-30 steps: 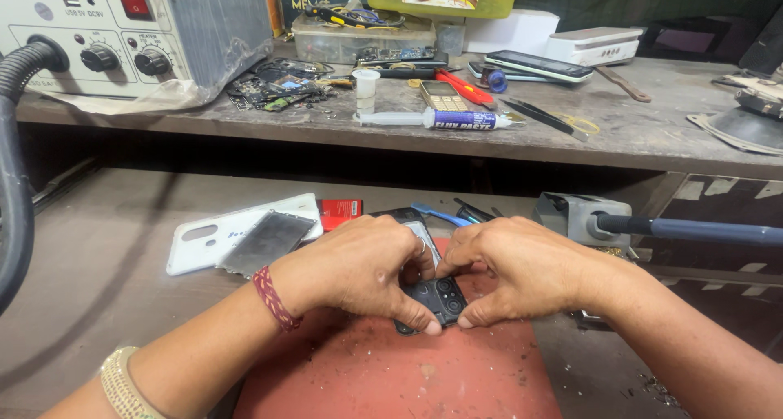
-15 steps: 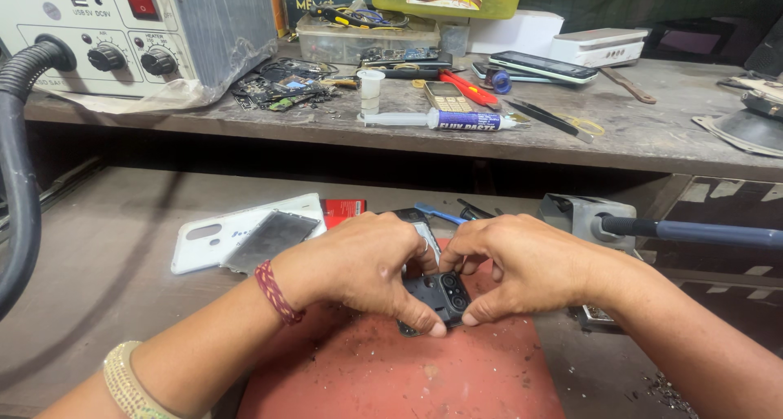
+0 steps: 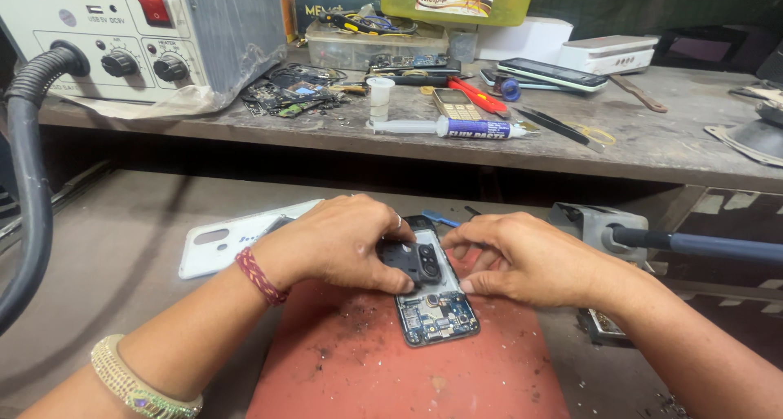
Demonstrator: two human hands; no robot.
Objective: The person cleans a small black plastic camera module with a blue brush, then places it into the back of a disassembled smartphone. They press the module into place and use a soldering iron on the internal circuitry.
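Holding the black camera cover (image 3: 410, 260) pinched in left hand (image 3: 342, 243) fingers while the right hand (image 3: 522, 260) pins the open phone (image 3: 436, 309) on the red mat (image 3: 391, 370) — go slow, lift gently.

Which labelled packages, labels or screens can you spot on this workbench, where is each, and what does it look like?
Yellow-green plastic box: back shelf, top centre, rectangular, pale label on front.
Syringe tube: lying on shelf front, white with blue label.
Black smartphone: shelf right, dark screen up.
Grey station: shelf left, red switch, two black knobs.
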